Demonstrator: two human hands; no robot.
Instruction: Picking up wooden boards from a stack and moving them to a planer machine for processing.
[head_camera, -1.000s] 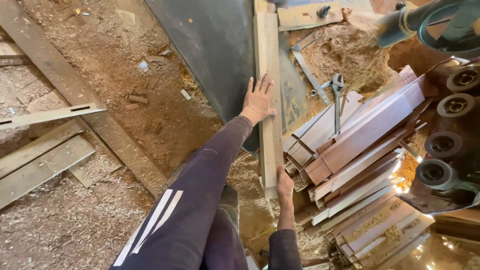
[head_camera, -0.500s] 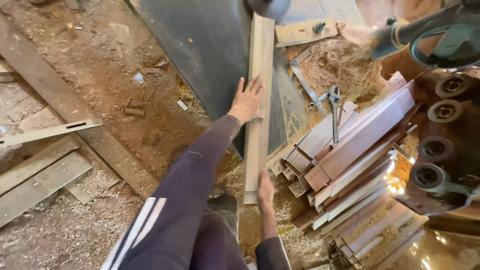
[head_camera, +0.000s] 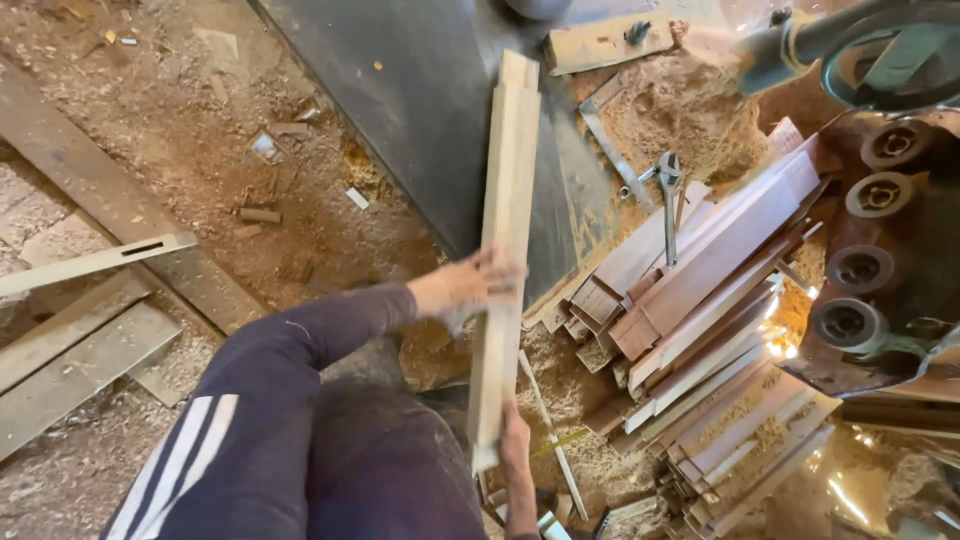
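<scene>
Plank (head_camera: 508, 220) found running near-to-far between our hands; left hand (head_camera: 470, 288) gripped mid-length, right hand (head_camera: 515, 450) clasped near end. Stacked boards (head_camera: 700, 330) lay right.

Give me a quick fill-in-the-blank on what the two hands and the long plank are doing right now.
1. Both hands grip one long pale ____ plank.
2. The left hand holds the plank near its middle, while the right hand holds its ____ end.
3. To the right of the plank lies a stack of reddish boards with a metal ____ resting on top.
4. The floor is covered in ____.

Missing words: wooden; near; wrench; sawdust
</scene>
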